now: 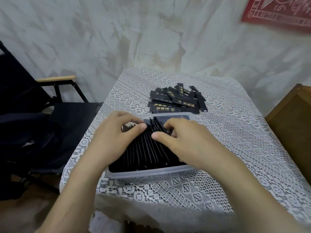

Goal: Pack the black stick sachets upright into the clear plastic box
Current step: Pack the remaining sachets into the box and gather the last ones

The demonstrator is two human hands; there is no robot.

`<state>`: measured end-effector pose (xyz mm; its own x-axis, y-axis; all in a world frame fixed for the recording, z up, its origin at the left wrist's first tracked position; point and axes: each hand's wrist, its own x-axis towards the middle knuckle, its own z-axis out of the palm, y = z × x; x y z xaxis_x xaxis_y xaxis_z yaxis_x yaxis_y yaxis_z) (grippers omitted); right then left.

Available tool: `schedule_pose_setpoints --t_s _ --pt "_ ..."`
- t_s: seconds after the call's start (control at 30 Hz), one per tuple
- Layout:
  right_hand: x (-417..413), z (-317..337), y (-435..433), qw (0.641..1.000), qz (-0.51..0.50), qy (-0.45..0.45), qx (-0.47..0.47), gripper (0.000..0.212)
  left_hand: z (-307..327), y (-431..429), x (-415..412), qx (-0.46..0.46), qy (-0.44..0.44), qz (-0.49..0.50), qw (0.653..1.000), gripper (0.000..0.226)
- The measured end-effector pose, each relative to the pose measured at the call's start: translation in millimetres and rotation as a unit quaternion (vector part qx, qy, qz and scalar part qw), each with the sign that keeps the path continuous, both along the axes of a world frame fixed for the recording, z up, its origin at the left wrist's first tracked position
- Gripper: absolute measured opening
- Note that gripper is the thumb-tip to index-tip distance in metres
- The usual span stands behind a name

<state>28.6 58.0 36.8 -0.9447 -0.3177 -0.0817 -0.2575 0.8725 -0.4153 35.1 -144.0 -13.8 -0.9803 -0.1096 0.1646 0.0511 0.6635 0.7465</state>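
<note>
Clear box [151, 173] full of upright sachets [146, 148]
Left hand [111, 140] and right hand [185, 142] pinch the row; loose sachets [176, 102] lie behind.

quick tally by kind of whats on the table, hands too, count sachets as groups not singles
hands: 2, left hand and right hand
box: 1
sachet groups: 2, loose pile and packed row
total: 5
single sachets overlap too much to count
</note>
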Motion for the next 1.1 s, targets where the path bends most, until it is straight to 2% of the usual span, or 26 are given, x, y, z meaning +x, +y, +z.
schedule_pose_setpoints --t_s 0.13,0.37,0.57,0.7,0.8,0.93,1.1 --pt "0 4 6 1.0 0.003 0.011 0.012 0.042 1 0 1 -0.001 -0.004 0.0 1.0 0.019" --pt "-1 4 11 1.0 0.011 -0.025 0.007 0.036 4 3 3 -0.007 -0.014 0.006 1.0 0.02" --pt "-4 -1 10 0.997 -0.013 -0.046 -0.058 0.018 5 6 4 -0.011 -0.015 0.011 1.0 0.024" --pt "-9 -7 14 0.994 -0.03 -0.077 -0.069 0.05 5 6 3 -0.027 -0.02 0.02 0.999 0.024" --pt "-10 -10 18 0.987 -0.024 -0.115 -0.107 0.04 5 6 2 -0.026 -0.02 0.02 0.999 0.024" --pt "-9 -12 18 0.988 -0.003 -0.099 -0.119 0.022 5 6 2 -0.036 -0.019 0.017 0.999 0.024" --pt "-7 -11 16 0.989 0.013 -0.097 -0.111 0.028 5 6 2 -0.032 -0.02 0.015 0.999 0.027"
